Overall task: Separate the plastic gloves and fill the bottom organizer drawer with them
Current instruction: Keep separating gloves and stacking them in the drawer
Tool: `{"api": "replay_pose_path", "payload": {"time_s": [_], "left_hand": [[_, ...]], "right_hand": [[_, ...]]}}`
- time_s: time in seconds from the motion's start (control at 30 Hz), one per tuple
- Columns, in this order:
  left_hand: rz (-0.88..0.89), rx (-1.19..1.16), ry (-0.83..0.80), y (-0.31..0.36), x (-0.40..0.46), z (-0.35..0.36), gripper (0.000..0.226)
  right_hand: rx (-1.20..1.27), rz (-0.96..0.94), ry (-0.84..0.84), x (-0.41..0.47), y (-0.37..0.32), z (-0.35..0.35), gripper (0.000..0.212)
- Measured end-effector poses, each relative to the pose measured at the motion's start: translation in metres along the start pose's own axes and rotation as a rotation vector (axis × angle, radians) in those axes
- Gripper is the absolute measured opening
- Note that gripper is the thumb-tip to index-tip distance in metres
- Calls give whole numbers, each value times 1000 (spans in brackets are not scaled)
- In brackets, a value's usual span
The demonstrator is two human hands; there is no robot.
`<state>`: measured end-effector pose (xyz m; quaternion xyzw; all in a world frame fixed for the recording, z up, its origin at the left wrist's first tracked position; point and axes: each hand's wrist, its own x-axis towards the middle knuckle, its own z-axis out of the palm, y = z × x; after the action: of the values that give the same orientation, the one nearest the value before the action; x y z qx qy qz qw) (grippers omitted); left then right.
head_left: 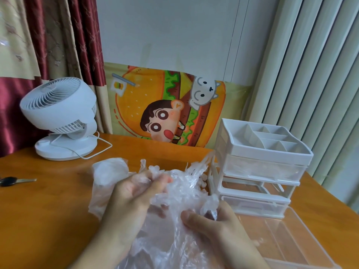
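While our left hand [134, 193] fingers pinch plastic gloves [174, 191], right hand [213, 228] fingers pinch same clump; pulled-out drawer [303, 247] beside organizer [260, 166].

Two bare forearms come in from about 6 o'clock, with no sleeve, glove, watch or bracelet showing on either. The left hand [134, 193] and the right hand [211, 226] carry no rings; the fingers [155, 181] are bare, with short, unpainted nails.
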<state>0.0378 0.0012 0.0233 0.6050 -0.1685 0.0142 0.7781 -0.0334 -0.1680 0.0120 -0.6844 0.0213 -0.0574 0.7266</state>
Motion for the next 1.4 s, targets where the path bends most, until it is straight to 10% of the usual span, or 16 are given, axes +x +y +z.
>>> {"api": "replay_pose_path", "payload": {"time_s": [0.3,0.6,0.97,1.1,1.27,1.4], "left_hand": [[44,-184,195,-1,14,-14,19],[-271,-303,-205,-9,15,-7,96],[-104,44,-115,-22,-2,9,17],[-5,227,-213,-15,-9,12,27],[-157,229,-389,-27,-11,15,93],[-40,326,-219,-25,-12,21,22]], "right_hand": [[63,42,11,1,-1,-4,9],[416,-123,318,8,-2,-17,30],[224,-146,499,14,8,-16,71],[235,-141,452,13,8,-16,28],[179,-182,489,10,7,-15,10],[127,-183,478,9,6,-11,13]]}}
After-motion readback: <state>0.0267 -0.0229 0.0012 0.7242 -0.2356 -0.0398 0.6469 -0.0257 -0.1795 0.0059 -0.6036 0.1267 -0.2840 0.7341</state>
